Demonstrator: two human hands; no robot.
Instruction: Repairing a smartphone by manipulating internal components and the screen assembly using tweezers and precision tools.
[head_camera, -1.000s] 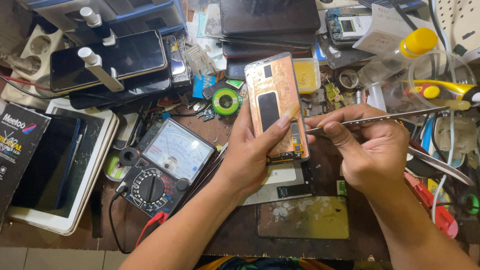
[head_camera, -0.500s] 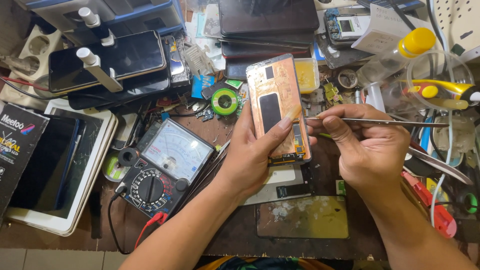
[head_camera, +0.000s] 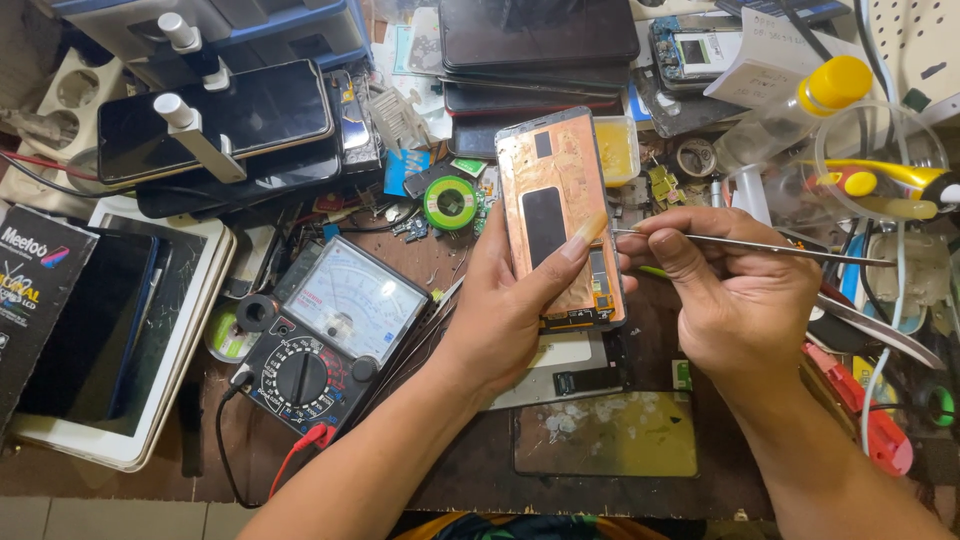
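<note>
- my left hand (head_camera: 505, 310) was closed around the copper-backed phone panel (head_camera: 560, 215), holding it up over the cluttered bench, thumb across its face.
- my right hand (head_camera: 740, 295) was pinched shut on the thin metal tool (head_camera: 760, 246).
- since a second earlier, the tool had levelled out and its tip had come closer to the panel's right edge.
- the meter (head_camera: 325, 345) hadn't moved.

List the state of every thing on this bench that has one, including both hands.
Left hand: gripping the phone screen panel, thumb across its back.
Right hand: pinching the metal tool.
Phone screen panel: held tilted, copper back facing up.
Metal tool: tip at the panel's right edge.
Analog multimeter: lying flat, leads plugged in.
Yellow-capped bottle: capped, lying tilted.
Solder wick reel: lying flat.
</note>
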